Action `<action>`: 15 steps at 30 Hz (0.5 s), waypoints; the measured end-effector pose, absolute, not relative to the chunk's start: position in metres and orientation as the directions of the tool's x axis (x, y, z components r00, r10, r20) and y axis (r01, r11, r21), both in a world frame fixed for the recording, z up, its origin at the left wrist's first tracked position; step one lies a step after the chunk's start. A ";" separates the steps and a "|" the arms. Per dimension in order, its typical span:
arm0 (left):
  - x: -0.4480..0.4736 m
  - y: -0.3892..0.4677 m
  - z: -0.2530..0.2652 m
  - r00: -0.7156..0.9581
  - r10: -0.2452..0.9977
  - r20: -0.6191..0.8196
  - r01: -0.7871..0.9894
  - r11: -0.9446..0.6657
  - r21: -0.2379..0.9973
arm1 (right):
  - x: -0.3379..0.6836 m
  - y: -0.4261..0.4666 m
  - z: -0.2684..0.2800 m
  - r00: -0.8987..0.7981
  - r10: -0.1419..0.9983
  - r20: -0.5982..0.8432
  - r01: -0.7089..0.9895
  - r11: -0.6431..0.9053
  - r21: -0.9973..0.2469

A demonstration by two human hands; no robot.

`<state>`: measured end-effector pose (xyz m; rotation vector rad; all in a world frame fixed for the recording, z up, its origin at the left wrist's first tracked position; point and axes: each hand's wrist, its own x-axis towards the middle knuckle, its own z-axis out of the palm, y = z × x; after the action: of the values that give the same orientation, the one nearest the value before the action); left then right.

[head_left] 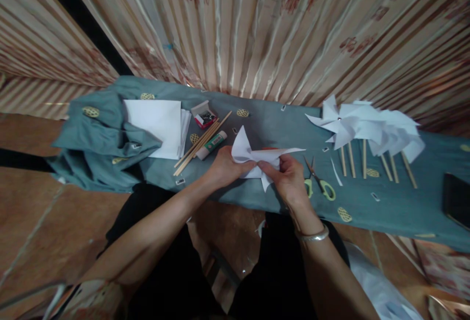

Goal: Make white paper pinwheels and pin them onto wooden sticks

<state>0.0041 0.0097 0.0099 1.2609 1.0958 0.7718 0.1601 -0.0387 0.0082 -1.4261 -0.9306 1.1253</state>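
Note:
A white paper pinwheel [241, 148] with pointed blades is held between both hands above the front part of the cloth-covered table. My left hand [224, 167] grips its left side, the thumb pressed near the middle. On the right side, my right hand [288, 175] is closed on the paper, its thumb meeting the left one at the centre. The fingers behind the paper are hidden. Just right of my right hand lie scissors [318, 183] with light green handles, blades apart. To the left are a glue stick [212, 145] and several wooden sticks [200, 146].
A stack of white paper [154, 124] lies at the left, partly under bunched cloth [99, 139]. An open small box [203, 114] holds dark metallic pieces. Several finished-looking pinwheels [341, 119] on sticks overlap at the right. A black object [457, 197] sits near the right edge.

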 end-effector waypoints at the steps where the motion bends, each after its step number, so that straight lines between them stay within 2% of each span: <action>1: 0.003 0.010 0.010 0.338 0.919 -0.202 0.114 0.173 0.978 | 0.160 -0.038 0.008 0.255 0.955 -0.153 -0.042 -0.147 -0.988; 7: 0.002 0.012 0.013 0.373 0.908 -0.191 0.146 0.146 0.979 | 0.159 -0.038 0.010 0.275 0.946 -0.173 -0.100 -0.151 -0.983; 15: 0.008 0.010 0.005 0.305 0.931 -0.201 0.041 0.198 0.979 | 0.157 -0.035 0.009 0.263 0.949 -0.172 -0.106 -0.149 -0.983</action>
<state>0.0079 0.0101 0.0054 1.1985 1.0742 0.8297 0.1567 -0.0350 0.0090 -1.3800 -0.8614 1.1554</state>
